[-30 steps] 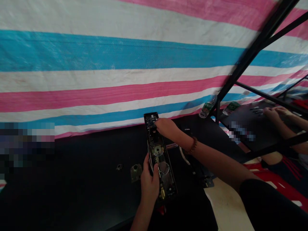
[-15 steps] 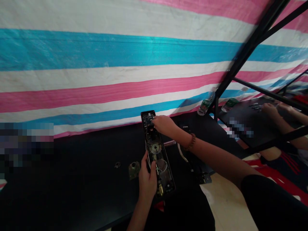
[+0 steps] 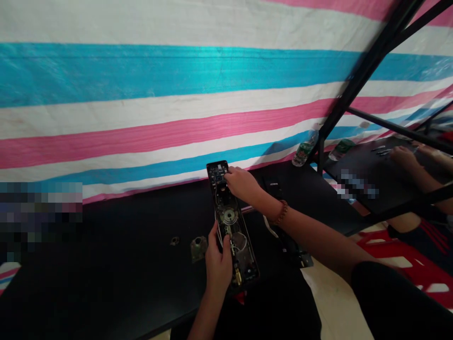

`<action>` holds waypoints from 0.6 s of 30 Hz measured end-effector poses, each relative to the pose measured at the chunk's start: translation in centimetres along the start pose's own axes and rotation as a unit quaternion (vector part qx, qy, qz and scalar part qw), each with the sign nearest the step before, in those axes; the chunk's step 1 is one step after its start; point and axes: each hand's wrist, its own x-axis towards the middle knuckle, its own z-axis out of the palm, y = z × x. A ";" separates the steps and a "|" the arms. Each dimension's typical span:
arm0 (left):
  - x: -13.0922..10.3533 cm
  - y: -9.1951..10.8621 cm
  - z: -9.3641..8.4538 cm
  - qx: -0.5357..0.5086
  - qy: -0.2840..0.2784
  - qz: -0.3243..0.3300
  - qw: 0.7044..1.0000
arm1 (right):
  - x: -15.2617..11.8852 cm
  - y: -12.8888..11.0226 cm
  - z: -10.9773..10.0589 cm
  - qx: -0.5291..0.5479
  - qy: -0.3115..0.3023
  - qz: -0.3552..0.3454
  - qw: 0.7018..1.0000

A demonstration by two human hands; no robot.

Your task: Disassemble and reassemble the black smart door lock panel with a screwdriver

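Near edge of the dark tabletop [image 3: 106,264]: left hand [image 3: 218,264] wraps the lower part of a long, opened lock panel [image 3: 231,226], fingers curled round its left rim, thumb laid over the exposed innards. Panel lies lengthwise, running from the near edge toward the far edge, roughly mid-tabletop. Likely stiff and moderately heavy; the bare wires, circuit board and brass part inside look fragile, so the outer rims seem the safe hold.

Just left of it, a small metal fitting [image 3: 198,247] and a smaller ring [image 3: 174,241] lie apart.

Farther up, right hand [image 3: 242,183], beaded bracelet [image 3: 281,212] at the wrist, pinches at the panel's top end; fingertips bunched together.

Far right corner: a green-labelled bottle [image 3: 305,150], writing unreadable. Beyond, striped tarpaulin [image 3: 159,94]. Another person's hands [image 3: 406,156] rest on a neighbouring tabletop.
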 end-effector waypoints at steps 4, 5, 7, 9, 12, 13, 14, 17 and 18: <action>-0.1 -0.1 0.1 -0.019 0.003 0.006 1.000 | -2.1 -2.4 0.0 0.051 0.067 0.014 0.996; -0.1 -0.1 0.1 -0.023 0.002 0.007 1.000 | -2.7 -3.0 0.4 0.072 0.070 0.018 0.995; -0.1 -0.3 0.2 -0.028 0.001 0.007 1.000 | -3.6 -4.0 1.2 0.104 0.055 0.036 0.992; -0.1 -0.5 0.2 -0.034 -0.002 0.003 0.999 | -4.0 -4.6 1.9 0.125 0.034 0.060 0.990; -0.1 -0.8 0.3 -0.041 -0.007 0.000 0.999 | -3.9 -4.8 2.3 0.154 0.008 0.086 0.984; -0.1 -0.8 0.2 -0.041 -0.010 -0.001 0.999 | -3.7 -5.0 2.3 0.160 -0.002 0.091 0.983; 0.0 -0.8 0.2 -0.041 -0.011 -0.001 0.999 | -3.6 -5.1 2.2 0.166 -0.012 0.096 0.981; 0.0 -0.5 0.2 -0.036 -0.008 0.002 0.999 | -3.3 -5.8 1.8 0.166 -0.032 0.118 0.979; 0.0 -0.3 0.2 -0.033 -0.005 0.004 0.999 | -3.2 -6.0 1.8 0.163 -0.034 0.125 0.978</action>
